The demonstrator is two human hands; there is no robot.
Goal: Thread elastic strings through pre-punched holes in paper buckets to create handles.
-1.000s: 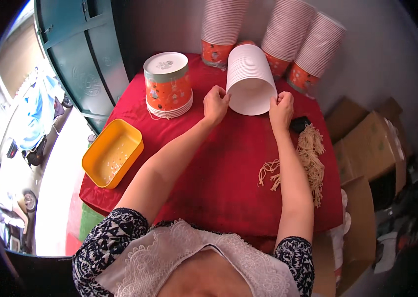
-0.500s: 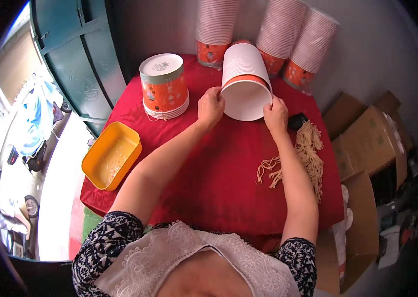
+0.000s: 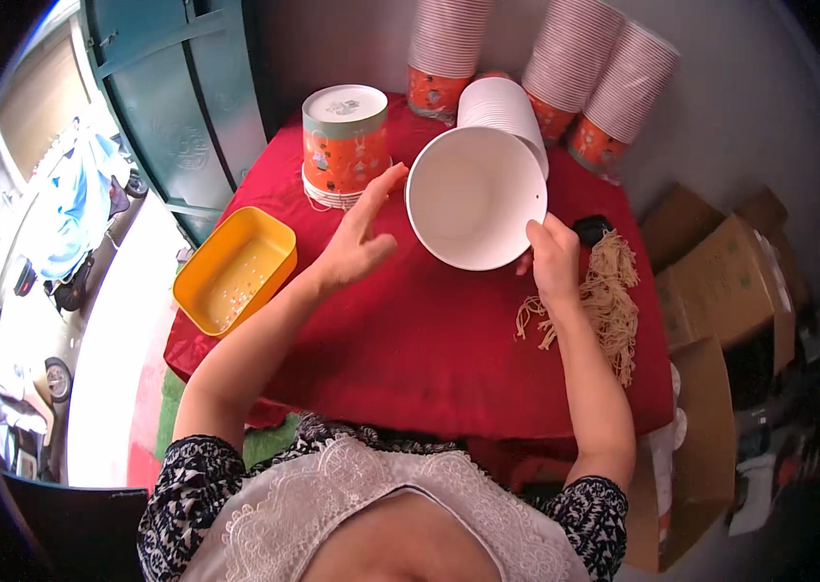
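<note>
A white-lined paper bucket [image 3: 476, 209] is tilted with its open mouth toward me, and a small hole shows near its right rim. My right hand [image 3: 556, 262] grips it by that right edge, thumb on the rim. Off its left side, my left hand [image 3: 360, 238] has its fingers stretched and thumb apart, holding nothing; the fingertips come close to the left rim. Behind the bucket lies a nested stack of white buckets [image 3: 500, 105] on its side. To the left, several orange patterned buckets [image 3: 345, 150] stand nested upside down.
A yellow plastic tray [image 3: 277, 254] with small pale bits sits at the left of the red-covered table [image 3: 400, 369]. Beige cords [image 3: 612, 291] lie at the right beside a black object [image 3: 591, 230]. Wrapped bucket stacks [image 3: 575, 58] lean at the wall. Cardboard boxes [image 3: 721, 281] stand right of the table.
The bucket has come away from the lying stack toward me and tipped its mouth up. My left hand has let go of the rim and moved left, opening.
</note>
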